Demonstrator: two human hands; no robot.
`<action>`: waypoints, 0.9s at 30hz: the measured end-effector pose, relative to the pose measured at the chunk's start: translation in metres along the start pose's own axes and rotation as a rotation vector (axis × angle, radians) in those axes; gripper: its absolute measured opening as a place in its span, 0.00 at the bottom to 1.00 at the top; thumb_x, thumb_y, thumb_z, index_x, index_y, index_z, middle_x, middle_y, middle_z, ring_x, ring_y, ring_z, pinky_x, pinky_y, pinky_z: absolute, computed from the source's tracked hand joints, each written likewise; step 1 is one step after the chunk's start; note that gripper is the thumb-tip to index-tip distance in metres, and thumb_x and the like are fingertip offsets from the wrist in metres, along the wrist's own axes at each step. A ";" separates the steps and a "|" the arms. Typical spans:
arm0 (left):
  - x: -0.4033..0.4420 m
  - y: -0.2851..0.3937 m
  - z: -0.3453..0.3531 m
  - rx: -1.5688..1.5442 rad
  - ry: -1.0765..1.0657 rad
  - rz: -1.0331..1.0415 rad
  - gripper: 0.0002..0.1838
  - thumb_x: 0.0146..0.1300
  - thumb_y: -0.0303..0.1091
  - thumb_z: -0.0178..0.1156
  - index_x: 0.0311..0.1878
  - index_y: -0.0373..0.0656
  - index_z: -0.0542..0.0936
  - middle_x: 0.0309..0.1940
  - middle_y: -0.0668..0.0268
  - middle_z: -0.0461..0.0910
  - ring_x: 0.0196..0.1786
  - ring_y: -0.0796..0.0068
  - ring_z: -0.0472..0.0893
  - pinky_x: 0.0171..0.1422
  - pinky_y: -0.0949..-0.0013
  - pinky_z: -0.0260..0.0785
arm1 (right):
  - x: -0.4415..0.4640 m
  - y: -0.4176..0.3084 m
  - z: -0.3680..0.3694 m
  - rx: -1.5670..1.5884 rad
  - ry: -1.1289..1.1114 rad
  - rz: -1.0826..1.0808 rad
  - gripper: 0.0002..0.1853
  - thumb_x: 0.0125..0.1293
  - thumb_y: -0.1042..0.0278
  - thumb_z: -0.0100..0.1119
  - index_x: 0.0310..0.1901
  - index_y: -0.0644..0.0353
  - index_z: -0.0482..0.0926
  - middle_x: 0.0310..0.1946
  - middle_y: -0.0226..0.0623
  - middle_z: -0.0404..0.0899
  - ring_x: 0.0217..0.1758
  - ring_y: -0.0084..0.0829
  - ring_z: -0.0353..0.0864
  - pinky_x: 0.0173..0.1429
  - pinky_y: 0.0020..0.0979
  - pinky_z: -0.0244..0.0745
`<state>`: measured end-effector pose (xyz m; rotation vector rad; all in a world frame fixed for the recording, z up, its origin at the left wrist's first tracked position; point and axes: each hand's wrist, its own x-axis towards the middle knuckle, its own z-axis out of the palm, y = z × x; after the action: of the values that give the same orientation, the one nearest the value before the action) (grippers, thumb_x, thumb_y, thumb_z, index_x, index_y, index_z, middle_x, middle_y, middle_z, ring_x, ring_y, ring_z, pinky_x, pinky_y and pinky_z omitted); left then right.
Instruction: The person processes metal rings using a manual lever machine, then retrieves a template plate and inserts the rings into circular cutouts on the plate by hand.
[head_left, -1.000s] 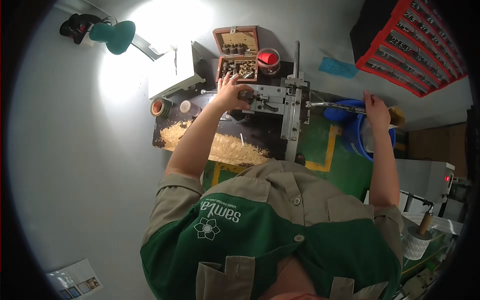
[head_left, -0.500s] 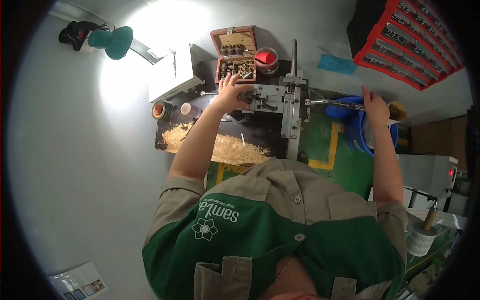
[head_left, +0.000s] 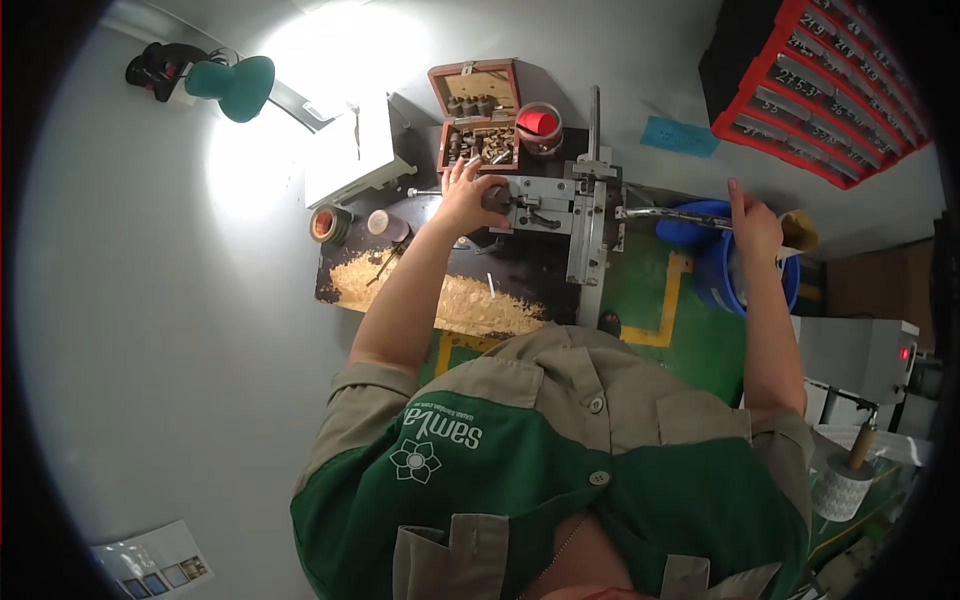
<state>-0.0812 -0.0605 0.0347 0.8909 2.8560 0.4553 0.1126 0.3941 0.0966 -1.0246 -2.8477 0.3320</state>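
A grey metal bench machine (head_left: 545,200) with a slide and clamps stands at the bench's right side. My left hand (head_left: 466,204) is at its left end, thumb and fingers curved round a dark round knob (head_left: 494,199). To the right a long metal lever (head_left: 680,214) sticks out of the machine. My right hand (head_left: 757,236) is closed round the lever's outer end, with one finger pointing up along it. The palm hides the lever's tip.
Behind the machine are an open wooden box (head_left: 478,140) of small metal parts and a jar (head_left: 540,130) with a red item. Yellowish shavings (head_left: 440,300) cover the bench's front. A tape roll (head_left: 330,224) lies left. Blue bins (head_left: 715,275) and a red drawer rack (head_left: 800,100) are right.
The whole view has shifted slightly. My left hand's thumb and fingers sit closer round the dark knob. My right hand stays at the lever, which looks little changed.
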 end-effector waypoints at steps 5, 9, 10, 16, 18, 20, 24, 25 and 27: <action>-0.002 -0.002 -0.003 0.010 -0.056 -0.033 0.38 0.36 0.54 0.80 0.58 0.71 0.82 0.75 0.53 0.61 0.80 0.42 0.47 0.80 0.39 0.38 | -0.007 -0.007 -0.017 0.200 0.000 -0.058 0.41 0.73 0.27 0.24 0.47 0.48 0.87 0.43 0.45 0.87 0.51 0.50 0.83 0.56 0.42 0.75; -0.003 0.003 0.000 0.029 0.019 -0.092 0.38 0.34 0.58 0.80 0.56 0.66 0.83 0.71 0.54 0.66 0.79 0.42 0.50 0.80 0.37 0.40 | -0.002 0.000 0.003 -0.036 0.047 0.008 0.41 0.74 0.28 0.27 0.42 0.52 0.88 0.36 0.50 0.86 0.43 0.54 0.84 0.48 0.46 0.78; -0.004 0.003 0.000 0.033 0.037 -0.091 0.39 0.33 0.59 0.80 0.56 0.65 0.83 0.71 0.54 0.66 0.79 0.43 0.51 0.80 0.37 0.40 | 0.003 0.005 0.005 0.005 0.016 0.014 0.41 0.74 0.28 0.27 0.42 0.52 0.88 0.36 0.51 0.86 0.44 0.54 0.84 0.49 0.46 0.78; -0.008 -0.011 0.002 0.004 -0.003 -0.018 0.42 0.36 0.57 0.79 0.62 0.73 0.79 0.75 0.56 0.60 0.80 0.44 0.47 0.80 0.37 0.39 | 0.000 0.002 -0.001 0.044 -0.054 0.036 0.43 0.74 0.28 0.24 0.45 0.53 0.87 0.41 0.51 0.85 0.49 0.53 0.83 0.55 0.47 0.76; -0.006 -0.005 -0.001 0.025 -0.026 -0.051 0.38 0.38 0.57 0.79 0.60 0.73 0.81 0.74 0.56 0.62 0.80 0.43 0.48 0.80 0.37 0.38 | 0.001 -0.002 -0.012 0.136 -0.059 0.015 0.42 0.74 0.28 0.23 0.48 0.51 0.86 0.45 0.48 0.85 0.52 0.51 0.82 0.56 0.46 0.75; -0.006 0.002 -0.004 0.042 -0.007 -0.084 0.38 0.38 0.59 0.78 0.58 0.69 0.82 0.73 0.55 0.65 0.79 0.42 0.50 0.80 0.37 0.38 | -0.012 -0.013 -0.019 0.244 0.088 -0.084 0.41 0.74 0.29 0.23 0.47 0.49 0.87 0.45 0.43 0.86 0.51 0.51 0.83 0.54 0.46 0.75; -0.005 -0.007 0.003 0.009 0.049 -0.057 0.47 0.32 0.61 0.80 0.62 0.63 0.78 0.73 0.53 0.63 0.79 0.41 0.50 0.80 0.39 0.40 | -0.003 -0.002 0.001 0.065 0.077 -0.032 0.38 0.74 0.29 0.29 0.46 0.49 0.87 0.36 0.49 0.86 0.44 0.51 0.85 0.48 0.47 0.78; -0.005 -0.012 0.002 -0.018 0.050 -0.038 0.50 0.31 0.60 0.81 0.65 0.64 0.76 0.74 0.53 0.62 0.79 0.41 0.50 0.80 0.39 0.40 | -0.005 0.001 0.003 0.018 0.105 -0.058 0.38 0.74 0.29 0.29 0.47 0.49 0.87 0.35 0.51 0.86 0.42 0.53 0.85 0.47 0.47 0.79; -0.003 -0.015 -0.011 -0.111 -0.001 0.006 0.56 0.30 0.53 0.84 0.71 0.72 0.69 0.76 0.51 0.57 0.79 0.38 0.48 0.79 0.39 0.42 | -0.001 0.005 0.006 0.067 0.069 -0.056 0.39 0.73 0.28 0.29 0.48 0.49 0.87 0.36 0.51 0.86 0.44 0.54 0.85 0.49 0.48 0.79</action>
<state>-0.0889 -0.0770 0.0404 0.8805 2.7956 0.6071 0.1160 0.3962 0.0898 -0.9233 -2.7779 0.3768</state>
